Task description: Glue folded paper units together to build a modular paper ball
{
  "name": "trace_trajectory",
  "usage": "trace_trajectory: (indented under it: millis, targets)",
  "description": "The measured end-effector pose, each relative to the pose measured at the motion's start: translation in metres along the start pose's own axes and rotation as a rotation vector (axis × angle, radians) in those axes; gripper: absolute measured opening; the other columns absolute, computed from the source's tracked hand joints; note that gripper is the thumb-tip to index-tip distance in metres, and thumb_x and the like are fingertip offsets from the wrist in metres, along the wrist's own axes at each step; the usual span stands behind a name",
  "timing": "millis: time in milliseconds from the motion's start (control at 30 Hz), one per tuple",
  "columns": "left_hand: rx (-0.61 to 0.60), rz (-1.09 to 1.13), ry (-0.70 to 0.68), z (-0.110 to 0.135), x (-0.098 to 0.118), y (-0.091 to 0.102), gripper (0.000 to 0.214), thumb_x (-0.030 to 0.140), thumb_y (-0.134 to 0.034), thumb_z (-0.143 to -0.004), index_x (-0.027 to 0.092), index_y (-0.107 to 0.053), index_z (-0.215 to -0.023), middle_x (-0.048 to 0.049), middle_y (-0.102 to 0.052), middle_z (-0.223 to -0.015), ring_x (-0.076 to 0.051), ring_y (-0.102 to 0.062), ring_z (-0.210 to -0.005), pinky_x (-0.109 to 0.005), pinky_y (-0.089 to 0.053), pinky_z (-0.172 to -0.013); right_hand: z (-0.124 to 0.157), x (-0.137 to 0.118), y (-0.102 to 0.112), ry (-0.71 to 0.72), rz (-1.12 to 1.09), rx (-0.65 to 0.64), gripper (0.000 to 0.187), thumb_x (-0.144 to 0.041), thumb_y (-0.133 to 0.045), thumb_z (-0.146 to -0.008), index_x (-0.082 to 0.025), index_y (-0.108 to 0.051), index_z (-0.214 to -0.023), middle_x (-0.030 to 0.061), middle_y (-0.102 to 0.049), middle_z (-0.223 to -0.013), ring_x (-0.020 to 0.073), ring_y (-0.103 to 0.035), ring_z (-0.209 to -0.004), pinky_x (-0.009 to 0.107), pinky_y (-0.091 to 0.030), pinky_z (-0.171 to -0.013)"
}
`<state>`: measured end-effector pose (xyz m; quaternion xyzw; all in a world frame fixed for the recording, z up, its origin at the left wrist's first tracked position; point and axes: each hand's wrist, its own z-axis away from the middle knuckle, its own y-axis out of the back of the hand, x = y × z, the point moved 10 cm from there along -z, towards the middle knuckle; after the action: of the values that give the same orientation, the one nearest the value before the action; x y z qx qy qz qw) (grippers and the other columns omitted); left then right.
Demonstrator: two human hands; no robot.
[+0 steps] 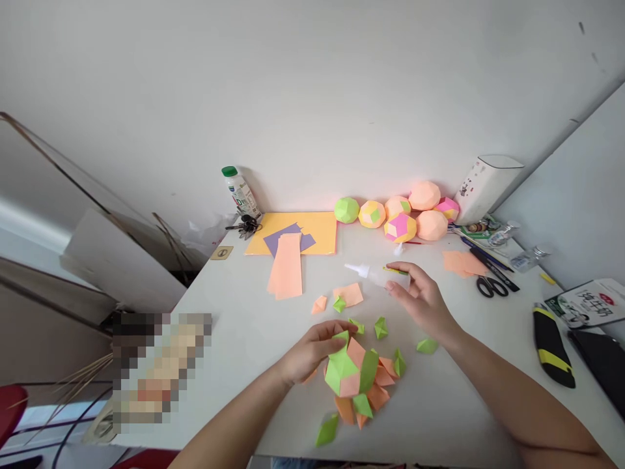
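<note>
My left hand grips the upper left edge of a partly built paper ball with green and peach faces. Thumb and fingers pinch a green flap of it. In my right hand lies a white glue bottle, tilted on its side with its narrow nozzle pointing left. The bottle is apart from the ball. Around and under the ball lie several folded peach pieces and green pieces, among them a green one near the front edge and another beyond the ball.
Finished paper balls line the wall. Peach strips and purple paper lie on a yellow sheet, with a green-capped bottle at left. Scissors, pens and a black-yellow utility knife lie at right.
</note>
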<state>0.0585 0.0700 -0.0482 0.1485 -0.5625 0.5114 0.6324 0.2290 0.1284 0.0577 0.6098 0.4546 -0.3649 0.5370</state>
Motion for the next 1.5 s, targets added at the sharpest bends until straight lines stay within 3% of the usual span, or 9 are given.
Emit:
trace_trajectory:
  millis: [167, 267, 500, 733, 900, 1133, 1500]
  targets:
    - [0.060, 0.051, -0.069, 0.005, 0.009, 0.008, 0.017, 0.032, -0.066, -0.078, 0.016, -0.060, -0.076, -0.0011, -0.059, -0.071, -0.012, -0.053, -0.065, -0.026, -0.037, -0.063, 0.002, -0.003, -0.005, 0.043, -0.362, -0.124, 0.027, -0.043, -0.064, -0.081, -0.024, -0.059, -0.099, 0.0010, -0.059, -0.081, 0.0149, -0.056, -0.067, 0.030, -0.050, -0.063]
    - [0.073, 0.048, -0.070, 0.006, 0.007, 0.009, 0.020, 0.034, -0.066, -0.078, 0.015, -0.061, -0.077, -0.0010, -0.059, -0.071, -0.012, -0.053, -0.066, -0.025, -0.038, -0.064, 0.006, -0.010, -0.011, 0.068, -0.489, -0.206, 0.024, -0.043, -0.061, -0.084, -0.024, -0.059, -0.098, 0.0016, -0.058, -0.080, 0.0148, -0.055, -0.067, 0.029, -0.050, -0.059]
    - [0.067, 0.159, -0.067, 0.001, 0.001, 0.004, 0.025, 0.036, -0.075, -0.069, 0.014, -0.066, -0.077, -0.0018, -0.063, -0.069, -0.012, -0.055, -0.063, -0.024, -0.038, -0.062, 0.017, -0.020, -0.036, 0.070, -0.475, -0.371, 0.023, -0.040, -0.063, -0.083, -0.020, -0.057, -0.093, 0.0050, -0.060, -0.090, 0.0144, -0.058, -0.066, 0.027, -0.049, -0.052]
    - [0.064, 0.311, -0.044, 0.000, -0.002, 0.001, 0.021, 0.030, -0.079, -0.065, 0.014, -0.069, -0.076, -0.0023, -0.066, -0.069, -0.012, -0.058, -0.065, -0.024, -0.041, -0.065, 0.021, -0.022, -0.040, 0.113, -0.474, -0.371, 0.024, -0.041, -0.063, -0.083, -0.021, -0.055, -0.096, 0.0048, -0.060, -0.091, 0.0155, -0.060, -0.070, 0.027, -0.050, -0.053]
    - [0.038, 0.367, -0.009, 0.000, -0.005, -0.002, 0.021, 0.028, -0.077, -0.067, 0.014, -0.071, -0.082, -0.0052, -0.070, -0.076, -0.016, -0.063, -0.071, -0.027, -0.044, -0.068, 0.029, -0.037, -0.037, 0.290, -0.343, -0.324, 0.029, -0.040, -0.067, -0.080, -0.023, -0.054, -0.100, 0.0065, -0.060, -0.097, 0.0197, -0.060, -0.086, 0.031, -0.051, -0.067]
    - [0.030, 0.388, 0.015, -0.001, -0.009, -0.003, 0.019, 0.026, -0.076, -0.069, 0.014, -0.071, -0.083, -0.0048, -0.071, -0.076, -0.016, -0.064, -0.071, -0.028, -0.046, -0.069, 0.041, -0.054, -0.034, 0.506, -0.206, -0.279, 0.039, -0.042, -0.070, -0.076, -0.024, -0.053, -0.105, 0.0082, -0.062, -0.097, 0.0219, -0.061, -0.091, 0.035, -0.052, -0.074]
    - [0.043, 0.388, 0.025, -0.002, -0.010, -0.002, 0.020, 0.027, -0.077, -0.067, 0.014, -0.072, -0.082, -0.0047, -0.071, -0.074, -0.016, -0.063, -0.069, -0.027, -0.045, -0.067, 0.044, -0.059, -0.035, 0.526, -0.173, -0.291, 0.040, -0.044, -0.070, -0.076, -0.023, -0.055, -0.106, 0.0094, -0.063, -0.095, 0.0221, -0.063, -0.088, 0.034, -0.052, -0.072]
